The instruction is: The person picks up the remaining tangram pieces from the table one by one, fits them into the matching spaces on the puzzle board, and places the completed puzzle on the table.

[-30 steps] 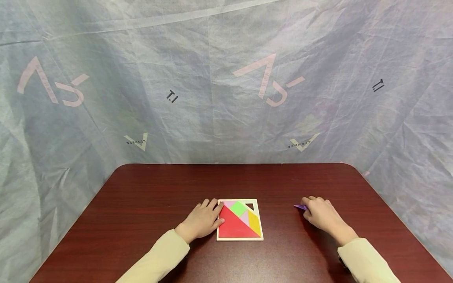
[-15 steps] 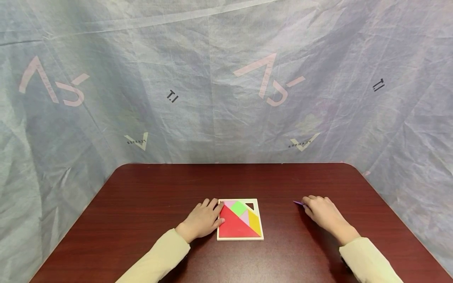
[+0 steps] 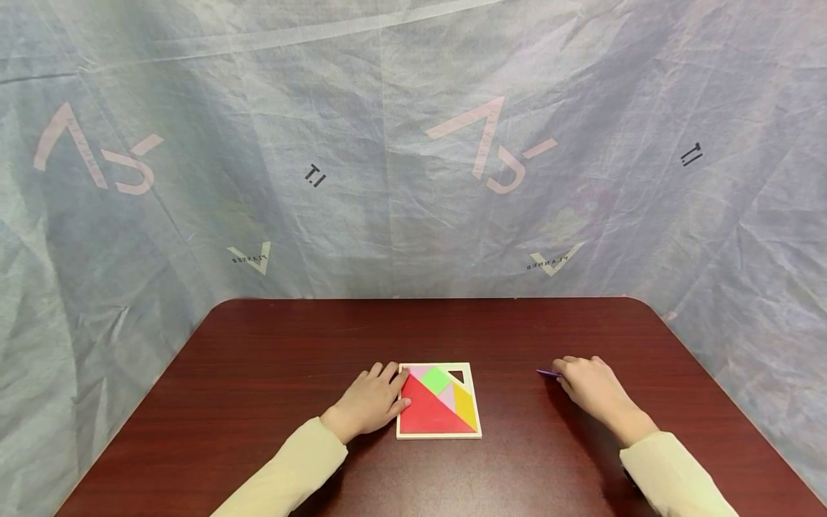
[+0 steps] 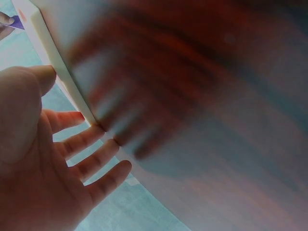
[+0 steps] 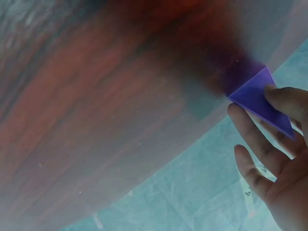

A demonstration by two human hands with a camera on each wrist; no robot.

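A square tangram tray (image 3: 438, 435) with a pale frame lies on the table. In it sit a large red area (image 3: 429, 413), a green square (image 3: 436, 380), pink pieces (image 3: 447, 396) and a yellow parallelogram (image 3: 464, 408). A dark three-cornered gap shows at the tray's far right corner. My left hand (image 3: 368, 403) rests at the tray's left side, fingers extended and spread, thumb and index finger over the frame. To the right of the tray, my right hand (image 3: 591, 388) pinches a purple triangle (image 5: 260, 98) between thumb and fingers. The triangle appears nearly edge-on in the head view.
Both hands work over a dark red wooden table (image 3: 310, 337) with rounded far corners. Behind it and at both sides hangs a grey printed cloth (image 3: 388, 215). A stretch of tabletop separates the tray from the right hand.
The purple triangle has tilted in my right hand and looks thinner in the head view. That hand has shifted slightly. My left hand and the tray stay in place.
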